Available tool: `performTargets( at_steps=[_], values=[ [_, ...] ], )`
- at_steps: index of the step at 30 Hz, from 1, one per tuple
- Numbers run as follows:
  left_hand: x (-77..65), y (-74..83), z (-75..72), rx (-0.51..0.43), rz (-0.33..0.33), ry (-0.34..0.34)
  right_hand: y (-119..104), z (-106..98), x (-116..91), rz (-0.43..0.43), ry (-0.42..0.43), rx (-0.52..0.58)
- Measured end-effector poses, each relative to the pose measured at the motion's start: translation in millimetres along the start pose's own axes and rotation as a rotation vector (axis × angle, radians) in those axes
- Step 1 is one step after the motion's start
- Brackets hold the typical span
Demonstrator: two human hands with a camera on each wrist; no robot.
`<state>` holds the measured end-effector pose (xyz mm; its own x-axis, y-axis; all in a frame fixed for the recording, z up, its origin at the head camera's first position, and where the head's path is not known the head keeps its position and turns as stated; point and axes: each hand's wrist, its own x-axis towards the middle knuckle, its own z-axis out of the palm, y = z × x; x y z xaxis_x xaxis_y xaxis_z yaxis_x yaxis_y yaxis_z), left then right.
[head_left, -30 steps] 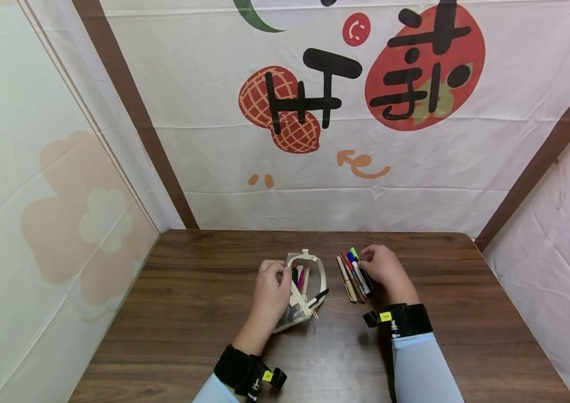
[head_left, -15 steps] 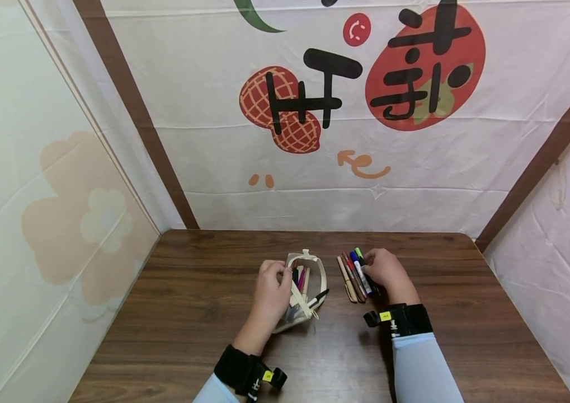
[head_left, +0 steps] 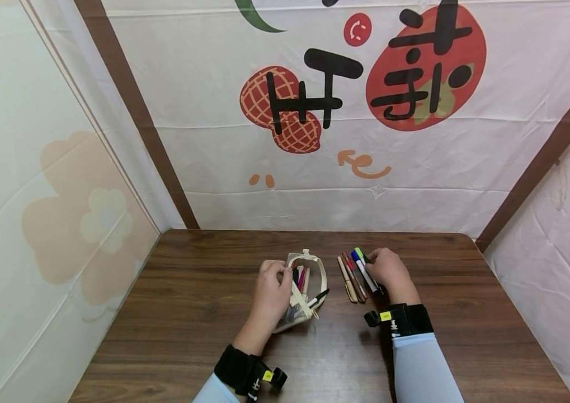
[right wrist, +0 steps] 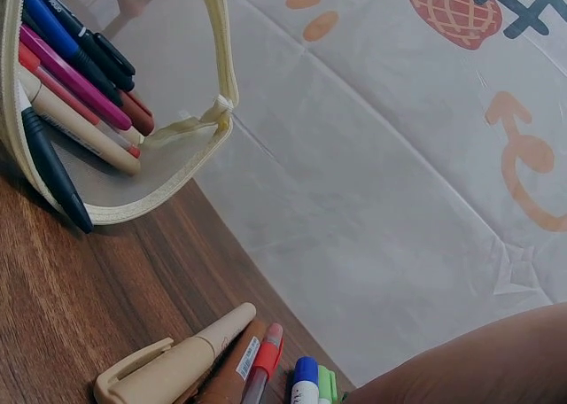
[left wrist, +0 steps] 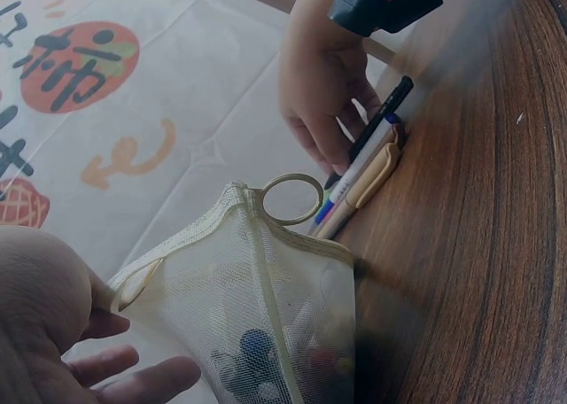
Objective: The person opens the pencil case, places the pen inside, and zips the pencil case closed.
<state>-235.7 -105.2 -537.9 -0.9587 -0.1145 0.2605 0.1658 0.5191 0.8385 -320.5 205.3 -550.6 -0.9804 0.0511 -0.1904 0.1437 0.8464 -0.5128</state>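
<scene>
My left hand [head_left: 273, 288] pinches the left rim of a cream mesh pencil case [left wrist: 190, 289]. The case stands with its mouth open and a wooden ring at one end; several pens [right wrist: 80, 76] lie inside, and a dark-ended white pen [right wrist: 51, 165] sticks out over the rim. To its right, several pens lie side by side: a beige pen [head_left: 347, 281], brown and red ones, a blue-capped white marker [head_left: 365, 272] and a green-capped one [head_left: 359, 253]. My right hand [head_left: 390, 271] pinches a black pen [left wrist: 381, 116] at the row's right end; its thumb is hidden.
A brown wooden table [head_left: 184, 336] bears everything. A printed white curtain [head_left: 214, 168] hangs just behind its back edge, and more curtain [head_left: 556, 240] flanks both sides. Each wrist wears a black camera band [head_left: 408, 320].
My right hand has shifted slightly right and toward the table's front. The green-capped marker moved right, and the blue-capped marker's lower end swung right, away from the brown pens. The left hand stayed put.
</scene>
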Motion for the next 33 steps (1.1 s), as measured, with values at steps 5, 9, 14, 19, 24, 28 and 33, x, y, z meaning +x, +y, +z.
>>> performTargets(
  at_steps=[5, 9, 14, 19, 24, 28, 33],
  values=[
    [0.2, 1.0, 0.1, 0.003, -0.004, -0.003, -1.3, -0.6, 0.0, 0.007, -0.003, 0.009],
    [0.6, -0.1, 0.3, 0.006, 0.004, 0.005, -2.8, -2.5, -0.5, 0.006, 0.003, 0.021],
    [0.3, -0.1, 0.8, 0.009, 0.005, 0.012, -4.6, -7.0, -2.7, -0.016, 0.022, 0.051],
    [0.5, 0.5, 0.6, 0.008, -0.003, 0.004, -6.1, -12.2, -5.6, -0.051, 0.048, 0.095],
    [0.3, 1.0, 0.9, 0.005, -0.002, 0.006, -10.1, -15.6, -10.3, -0.074, 0.070, 0.171],
    [0.3, 1.2, 1.2, 0.006, -0.006, 0.002, -14.9, -16.4, -12.4, -0.098, 0.087, 0.230],
    [0.6, 1.4, 0.9, 0.004, -0.017, -0.007, -23.4, -15.3, -15.3, -0.135, 0.099, 0.349]
  ],
)
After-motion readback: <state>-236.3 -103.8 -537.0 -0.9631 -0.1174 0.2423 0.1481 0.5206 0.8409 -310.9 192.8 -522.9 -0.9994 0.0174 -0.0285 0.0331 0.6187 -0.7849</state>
